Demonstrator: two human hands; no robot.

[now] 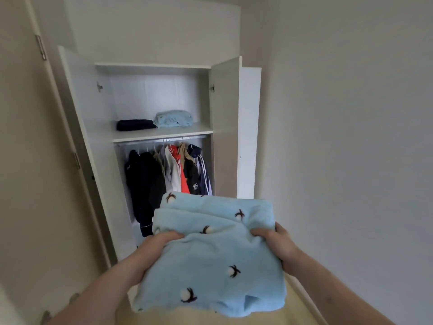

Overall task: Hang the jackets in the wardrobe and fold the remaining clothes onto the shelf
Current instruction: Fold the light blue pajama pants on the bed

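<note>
I hold a folded light-blue fleece garment (210, 254) with small white-and-brown motifs in front of me, below the open wardrobe (103, 102). My left hand (159, 245) grips its left edge, thumb on top. My right hand (276, 242) grips its right edge. On the wardrobe shelf (164, 134) lie a folded dark navy piece (136, 125) and a folded light-blue piece (174, 118). Under the shelf, several jackets (168, 174) hang on the rail: dark ones at the left, white, red, tan and navy ones at the right.
Both wardrobe doors stand open: the left door (77, 109) and the right door (227, 127). A room door with hinges (42, 50) is at the far left. A plain white wall (351, 137) fills the right side.
</note>
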